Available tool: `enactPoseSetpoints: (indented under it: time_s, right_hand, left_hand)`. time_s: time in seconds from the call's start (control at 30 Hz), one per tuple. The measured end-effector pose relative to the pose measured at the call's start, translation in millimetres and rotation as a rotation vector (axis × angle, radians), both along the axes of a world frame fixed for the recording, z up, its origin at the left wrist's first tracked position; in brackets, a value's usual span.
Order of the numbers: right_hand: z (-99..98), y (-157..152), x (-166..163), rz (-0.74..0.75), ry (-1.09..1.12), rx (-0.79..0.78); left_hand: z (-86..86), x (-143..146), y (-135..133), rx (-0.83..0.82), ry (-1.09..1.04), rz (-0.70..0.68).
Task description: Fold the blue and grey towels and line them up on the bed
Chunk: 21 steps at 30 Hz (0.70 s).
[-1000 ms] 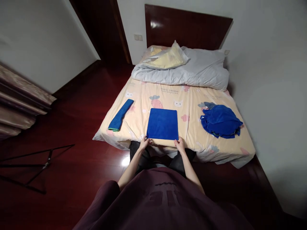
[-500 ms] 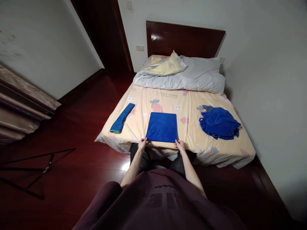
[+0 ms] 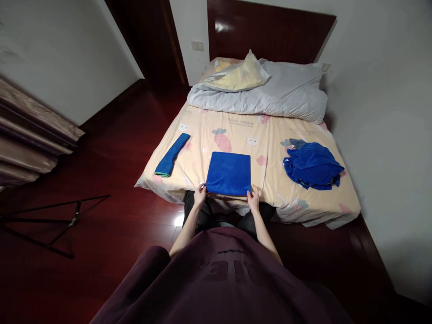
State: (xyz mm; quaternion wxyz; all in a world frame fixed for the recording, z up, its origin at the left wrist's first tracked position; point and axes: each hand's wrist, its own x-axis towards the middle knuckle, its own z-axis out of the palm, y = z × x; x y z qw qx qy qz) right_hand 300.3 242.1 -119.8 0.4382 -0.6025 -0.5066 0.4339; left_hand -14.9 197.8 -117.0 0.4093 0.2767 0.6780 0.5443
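Note:
A blue towel (image 3: 228, 173), folded into a rough square, lies flat on the bed in front of me. My left hand (image 3: 200, 195) pinches its near left corner, and my right hand (image 3: 253, 199) grips the near right corner. The near edge stretches between the two hands, slightly raised. To the left is a narrow folded blue towel (image 3: 173, 155) with a green edge. A crumpled heap of blue towels (image 3: 313, 165) rests on the right side of the bed.
The bed (image 3: 246, 135) has a cream sheet with carrot and cat prints. A grey quilt (image 3: 290, 92) and a pale yellow pillow (image 3: 243, 76) lie toward the headboard (image 3: 270, 31). Black tripod legs (image 3: 67, 222) stand on the floor at left, near a curtain (image 3: 30, 139).
My view has tilted down slightly, so the bed appears higher. Both hands still hold the near corners, and the towel's near edge now looks pulled and a little lifted.

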Motion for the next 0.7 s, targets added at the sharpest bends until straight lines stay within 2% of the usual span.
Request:
enactPoseSetpoints:
  time_s: [0.23, 0.37, 0.43, 0.53, 0.6, 0.7]
  right_hand:
    - [7.6, 15, 14, 0.151, -0.030, -0.025]
    - [11.1, 19, 20, 0.212, -0.086, -0.058]
    - [14.9, 22, 21, 0.199, -0.159, -0.032]
    - [22.4, 28, 19, 0.128, -0.265, 0.080]
    - [27.4, 32, 16, 0.096, -0.282, 0.139]
    - [33.3, 37, 10, 0.095, -0.203, 0.167]
  left_hand:
    - [4.5, -14, 15, -0.040, -0.027, -0.088]
    - [6.4, -24, 14, -0.011, 0.171, -0.214]
    - [7.8, -27, 14, -0.008, 0.284, -0.242]
    - [9.5, -32, 19, -0.001, 0.382, -0.213]
    - [9.5, -34, 26, 0.069, 0.369, -0.195]
    - [6.6, -34, 38, 0.190, 0.219, -0.230]
